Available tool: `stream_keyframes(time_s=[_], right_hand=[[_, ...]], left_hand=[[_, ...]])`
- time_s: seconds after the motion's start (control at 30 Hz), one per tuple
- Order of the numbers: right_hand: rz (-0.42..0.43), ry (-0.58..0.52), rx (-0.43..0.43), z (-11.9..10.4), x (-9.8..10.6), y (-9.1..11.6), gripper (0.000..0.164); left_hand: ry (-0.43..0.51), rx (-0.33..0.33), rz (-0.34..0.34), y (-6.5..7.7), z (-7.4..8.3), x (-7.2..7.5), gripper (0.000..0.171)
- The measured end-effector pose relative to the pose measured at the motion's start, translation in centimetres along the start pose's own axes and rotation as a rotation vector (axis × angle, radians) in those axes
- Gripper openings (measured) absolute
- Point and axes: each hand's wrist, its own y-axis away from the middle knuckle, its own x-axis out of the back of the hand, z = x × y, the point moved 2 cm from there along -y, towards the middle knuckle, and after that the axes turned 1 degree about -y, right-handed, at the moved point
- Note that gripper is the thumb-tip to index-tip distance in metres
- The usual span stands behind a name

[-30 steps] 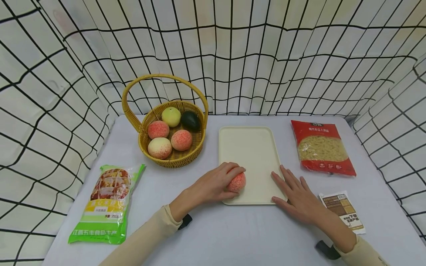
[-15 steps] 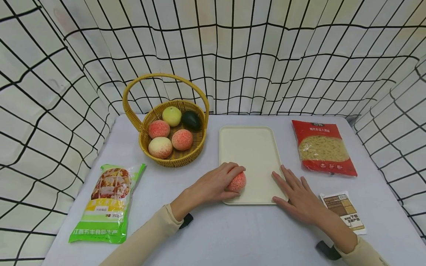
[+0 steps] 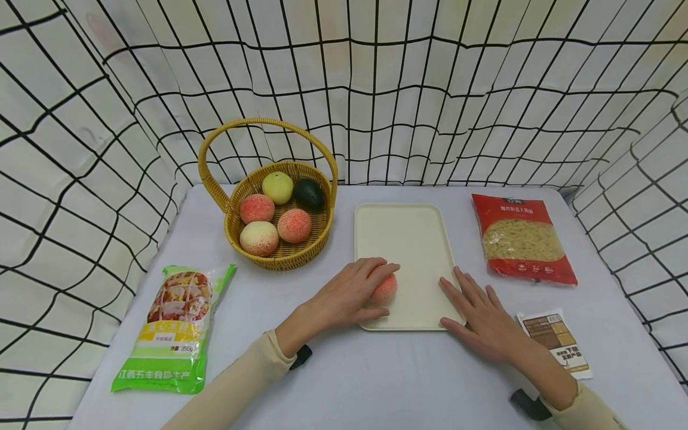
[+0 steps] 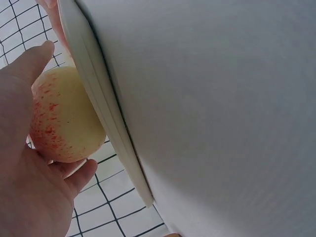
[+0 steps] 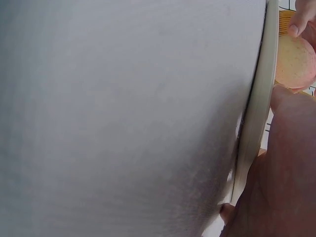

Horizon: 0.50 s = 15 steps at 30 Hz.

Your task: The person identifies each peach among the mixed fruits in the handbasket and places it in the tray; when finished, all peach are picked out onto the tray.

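A peach (image 3: pixel 385 290), red-speckled above and pale yellow on its side, rests on the cream tray (image 3: pixel 405 239) near the tray's front left corner. Around it my left hand (image 3: pixel 352 292) is spread, with thumb and fingers standing slightly off the fruit. In the left wrist view the thumb is apart from the peach (image 4: pixel 69 116); whether the palm touches it, I cannot tell. My right hand (image 3: pixel 486 316) lies with straight, spread fingers at the tray's right edge. The right wrist view has that hand (image 5: pixel 291 163) against the tray rim (image 5: pixel 256 108).
Behind on the left stands a handled wicker basket (image 3: pixel 285 263) with several peaches, a yellow-green fruit (image 3: pixel 278 188) and a dark green avocado-like fruit (image 3: pixel 309 195). Packaged goods flank the tray: a green bag (image 3: pixel 166 334), a red pasta bag (image 3: pixel 521 239), a small brown-white packet (image 3: pixel 553 340).
My left fingers have lifted and spread away from the peach, which they gripped before. The peach stays in place on the tray. My right hand has not moved.
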Motion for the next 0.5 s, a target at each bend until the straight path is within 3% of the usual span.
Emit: stream_keyframes(time_s=[0.5], right_hand=[[0.005, 0.009, 0.005, 0.08, -0.16, -0.07, 0.081]], left_hand=[[-0.063, 0.023, 0.039, 0.07, -0.17, -0.12, 0.083]])
